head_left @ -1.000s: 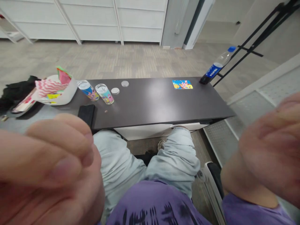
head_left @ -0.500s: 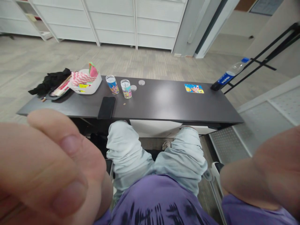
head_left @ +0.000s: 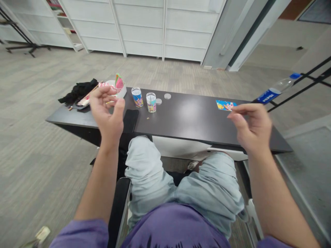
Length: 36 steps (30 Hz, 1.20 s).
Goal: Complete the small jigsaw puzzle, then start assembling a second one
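My left hand (head_left: 107,112) is raised in the air over the left part of a dark table (head_left: 191,120), fingers loosely curled and apart, holding nothing. It hangs in front of a white tub (head_left: 121,90) of colourful packets and a black phone (head_left: 130,120). My right hand (head_left: 250,125) hovers above the table's right end, fingers bent with thumb and forefinger close together; nothing shows between them. A colourful cartoon card (head_left: 224,105) lies just beyond its fingertips. Two small printed jars (head_left: 137,96) (head_left: 151,102) stand near the middle, with two round lids (head_left: 158,101) (head_left: 167,96) beside them.
A Pepsi bottle (head_left: 274,91) lies at the table's far right corner by a black stand. Black cloth (head_left: 79,91) sits at the far left corner. My knees in light jeans are under the table's front edge. White cabinets line the back wall.
Both hands have moved away from the camera and out toward the table, going from large blurred shapes to fully visible arms. The view has also tilted and shifted.
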Each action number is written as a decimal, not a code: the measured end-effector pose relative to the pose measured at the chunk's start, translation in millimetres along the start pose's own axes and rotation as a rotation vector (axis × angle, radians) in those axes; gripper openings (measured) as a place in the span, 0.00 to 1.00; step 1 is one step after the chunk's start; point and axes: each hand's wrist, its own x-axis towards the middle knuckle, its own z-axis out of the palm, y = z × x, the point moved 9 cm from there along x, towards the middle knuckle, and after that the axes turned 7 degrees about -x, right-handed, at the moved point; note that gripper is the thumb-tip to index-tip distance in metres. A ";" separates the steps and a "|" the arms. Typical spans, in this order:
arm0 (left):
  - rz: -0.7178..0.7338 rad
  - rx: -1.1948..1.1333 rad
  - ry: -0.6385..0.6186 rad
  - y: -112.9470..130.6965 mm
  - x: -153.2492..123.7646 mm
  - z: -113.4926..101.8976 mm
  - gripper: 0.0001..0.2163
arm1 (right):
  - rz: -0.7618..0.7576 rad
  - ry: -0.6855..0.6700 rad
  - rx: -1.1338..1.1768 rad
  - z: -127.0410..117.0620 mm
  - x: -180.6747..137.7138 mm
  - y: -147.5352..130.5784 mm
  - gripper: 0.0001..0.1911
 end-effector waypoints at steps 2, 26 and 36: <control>-0.142 0.079 -0.063 -52.9 10.5 23.8 0.32 | 0.068 -0.096 0.146 40.5 7.7 35.6 0.09; -0.527 0.495 -0.417 -176.7 26.8 86.2 0.18 | 0.363 -0.314 0.010 127.5 -22.3 116.6 0.15; -0.289 0.743 -0.463 -96.9 -21.5 109.1 0.50 | 0.288 -0.295 -0.056 135.8 -24.0 132.5 0.07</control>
